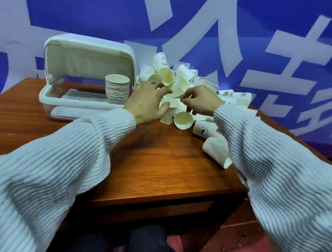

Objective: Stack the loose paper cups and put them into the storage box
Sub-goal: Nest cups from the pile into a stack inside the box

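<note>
Loose paper cups are heaped on table beside storage box. Left hand, fingers spread, is laid on one; right hand is curled, apparently pinching a rim.

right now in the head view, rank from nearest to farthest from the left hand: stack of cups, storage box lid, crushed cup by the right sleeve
From the left hand:
1. Stack of cups, just left, in the storage box.
2. Storage box lid, behind and left, raised.
3. Crushed cup, far right, beside the right sleeve.

Head camera looks forward and down, close over the table.
</note>
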